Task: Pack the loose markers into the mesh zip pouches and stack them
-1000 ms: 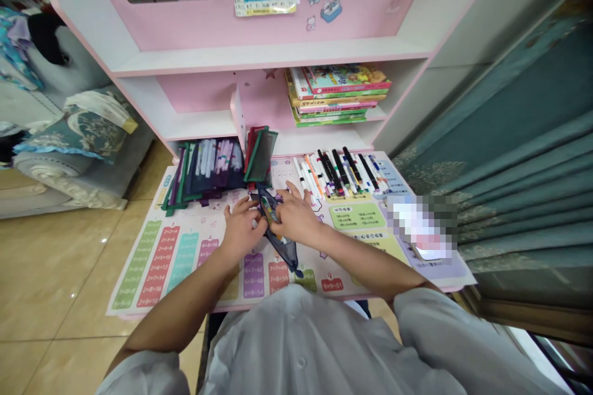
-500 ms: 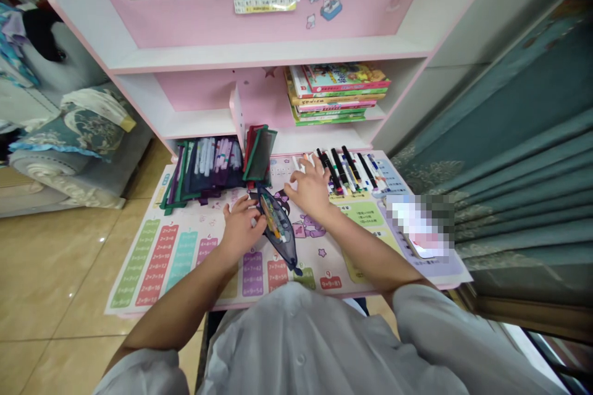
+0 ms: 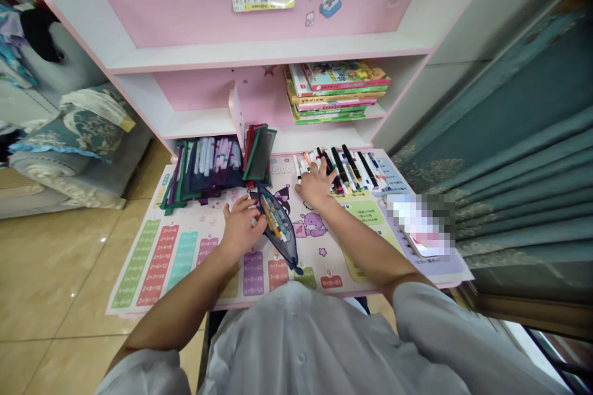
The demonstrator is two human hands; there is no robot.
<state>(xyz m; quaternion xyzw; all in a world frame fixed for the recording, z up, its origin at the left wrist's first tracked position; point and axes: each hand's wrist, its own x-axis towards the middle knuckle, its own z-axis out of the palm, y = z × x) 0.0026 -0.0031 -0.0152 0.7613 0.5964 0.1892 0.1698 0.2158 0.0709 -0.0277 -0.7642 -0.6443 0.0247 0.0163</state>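
One counter [image 3: 340, 259], its top printed with times tables, spreads under everything here, and its near edge is partly covered by the wearer's grey shirt [image 3: 299, 333]. The left forearm [image 3: 189, 284] comes in over the near edge left of centre; the right forearm [image 3: 370, 247] slants in from right of centre toward the back edge. Both upper arms are inside the sleeves.

Marker pens [image 3: 347, 166] lie in a row at the back edge toward the right corner. The row's left end is partly hidden by fingers. Near the middle of the counter, a dark mesh pencil pouch [image 3: 291, 250] lies at a slant, unzipped, its tab toward the near edge.

The left hand [image 3: 243, 225] sits palm down at the pouch's left side, fingers loosely bent and parted, thumb at the opening; I cannot tell whether it pinches the mesh. The right hand [image 3: 317, 186] is palm down over the left end of the row, fingers spread wide; whether a fingertip touches a pen cannot be made out, and no pen is clasped. By the right edge, a phone [image 3: 421, 228] is mostly pixelated. Slim pens [image 3: 277, 220] show inside the pouch, their far ends hard to see.
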